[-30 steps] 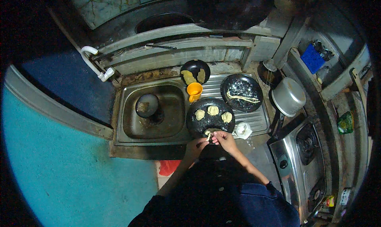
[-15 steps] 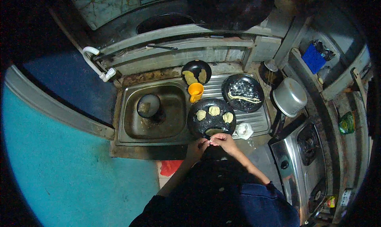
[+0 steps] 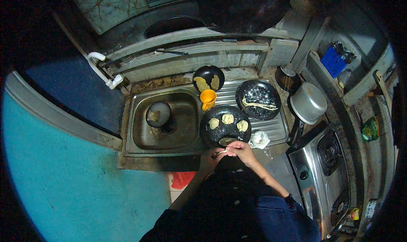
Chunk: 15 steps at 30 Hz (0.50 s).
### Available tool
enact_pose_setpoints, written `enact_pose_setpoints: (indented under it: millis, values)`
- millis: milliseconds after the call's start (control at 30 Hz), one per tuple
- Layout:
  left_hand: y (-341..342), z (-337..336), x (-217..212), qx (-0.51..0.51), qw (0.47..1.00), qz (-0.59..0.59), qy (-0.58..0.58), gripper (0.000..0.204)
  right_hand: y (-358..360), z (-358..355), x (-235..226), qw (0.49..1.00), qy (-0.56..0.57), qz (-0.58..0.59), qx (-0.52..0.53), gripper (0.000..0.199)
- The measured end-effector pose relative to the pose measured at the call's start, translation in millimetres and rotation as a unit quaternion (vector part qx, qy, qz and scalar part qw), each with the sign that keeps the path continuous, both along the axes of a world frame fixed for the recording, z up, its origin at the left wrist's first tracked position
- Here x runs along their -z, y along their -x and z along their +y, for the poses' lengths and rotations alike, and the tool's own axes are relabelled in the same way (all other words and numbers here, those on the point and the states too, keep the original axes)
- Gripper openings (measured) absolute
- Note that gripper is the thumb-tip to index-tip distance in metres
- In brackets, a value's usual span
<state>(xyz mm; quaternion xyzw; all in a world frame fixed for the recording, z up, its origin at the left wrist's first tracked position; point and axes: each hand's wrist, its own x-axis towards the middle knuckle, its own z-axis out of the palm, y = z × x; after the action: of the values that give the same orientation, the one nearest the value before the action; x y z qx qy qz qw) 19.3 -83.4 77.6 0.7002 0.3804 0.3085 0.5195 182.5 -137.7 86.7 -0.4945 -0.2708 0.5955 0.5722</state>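
Small, cream-coloured strip of soft dough (image 3: 222, 152) pinched between two bare hands.
It sits just off the near edge of the round black pan (image 3: 206, 136), which holds three pale, rounded dough lumps (image 3: 227, 118). The left hand (image 3: 213, 157) pinches one end; the right hand (image 3: 240, 150) has thumb and fingers closed, apparently on the other. The strip should be light, limp, stretchy and easily torn, perhaps tacky; light fingertip holds near both ends suit it.

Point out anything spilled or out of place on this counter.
White specks dot the counter on the near side of the crumpled white bag, off the nearby black plate; they look like spilled powder. Nothing else clearly stands out.
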Motion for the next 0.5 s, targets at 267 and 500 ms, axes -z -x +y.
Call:
enact_pose_setpoints:
  millis: [267, 500]
  values:
    - [3.0, -2.2, 11.1, -0.005, 0.998, 0.005, 0.07, 0.017, -2.1, -3.9, 6.8, 0.998, -0.004, -0.052, -0.028, 0.014]
    - [-4.0, -9.2, -0.4, -0.016, 0.997, -0.012, 0.074, 0.021, -3.1, -4.2, 9.5, 0.97, -0.06, -0.233, -0.032, 0.012]
